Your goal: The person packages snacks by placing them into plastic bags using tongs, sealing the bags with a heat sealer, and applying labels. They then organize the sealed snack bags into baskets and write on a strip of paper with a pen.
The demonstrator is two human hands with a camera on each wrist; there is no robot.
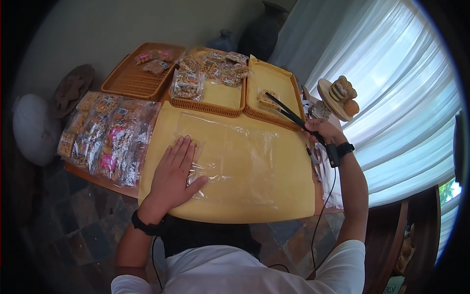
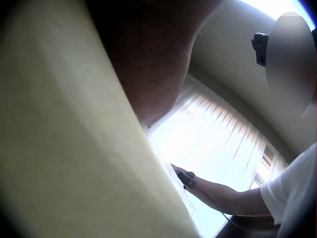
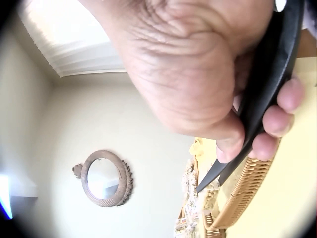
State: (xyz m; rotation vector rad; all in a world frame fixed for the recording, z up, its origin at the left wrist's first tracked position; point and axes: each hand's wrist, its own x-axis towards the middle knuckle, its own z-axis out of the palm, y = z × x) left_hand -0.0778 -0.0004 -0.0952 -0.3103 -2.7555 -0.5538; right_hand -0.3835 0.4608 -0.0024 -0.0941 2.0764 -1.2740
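Note:
My left hand [image 1: 175, 172] lies flat, fingers straight, on a clear plastic bag [image 1: 235, 161] spread over the yellow table cover. Part of a grainy snack piece [image 1: 197, 148] shows beside its fingers; the rest is hidden underneath. My right hand [image 1: 323, 131] grips a pair of black tongs [image 1: 293, 116], with fingers and thumb curled round the arms in the right wrist view. Over the right-hand wicker basket [image 1: 252, 110], the slightly parted tong tips reach a grainy snack piece [image 1: 269, 99]. I cannot tell whether the tips pinch it.
Two more wicker baskets stand at the back: one at left [image 1: 110, 81], one in the middle [image 1: 200, 107], both with bagged snacks. Several filled packs [image 1: 105, 132] cover the table's left side. A wooden stand [image 1: 325, 93] with bread-like pieces rises at right, before white curtains [image 1: 387, 108].

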